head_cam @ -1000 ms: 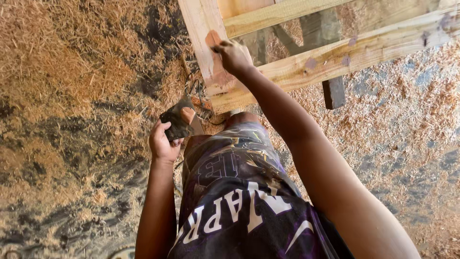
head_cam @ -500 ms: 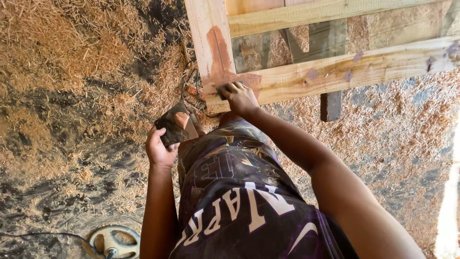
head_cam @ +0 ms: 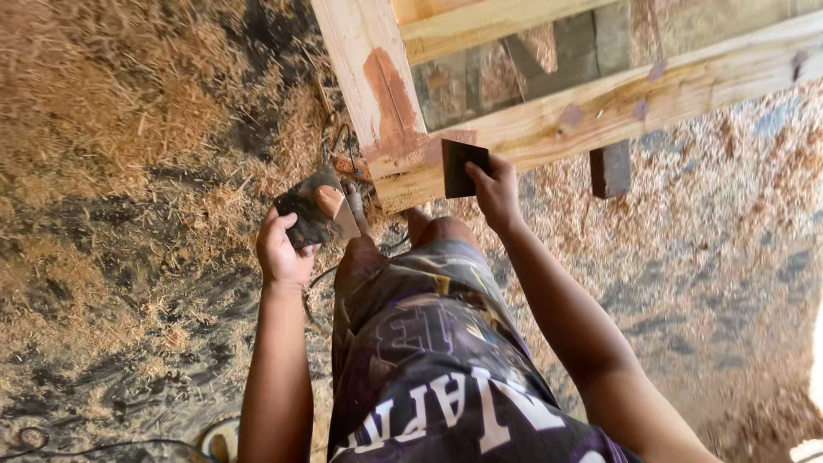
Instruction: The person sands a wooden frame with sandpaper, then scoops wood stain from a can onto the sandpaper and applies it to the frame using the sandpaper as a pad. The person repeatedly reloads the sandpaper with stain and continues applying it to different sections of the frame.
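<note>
A: Item one, right hand (head_cam: pixel 495 190)?
B: Fingers closed on a dark scraper (head_cam: pixel 461 168), flat against the frame (head_cam: pixel 549 129) at its near corner joint, beside a reddish filler patch (head_cam: pixel 392 107).

A: Left hand (head_cam: pixel 283 253)?
B: Gripping a dark board (head_cam: pixel 315 208) with a dab of the same filler on it, held clear of the frame, off its corner.

A: Surroundings?
B: Sawdust (head_cam: pixel 111 111) over the floor, dark bare patches between. Cables (head_cam: pixel 339 141) lie under the frame's corner, partly hidden. A dark post (head_cam: pixel 610 167) stands below the long rail. The person's knee (head_cam: pixel 441 231) sits just under the joint, blocking the floor there. A round object (head_cam: pixel 219 437) at the bottom edge, cropped.
</note>
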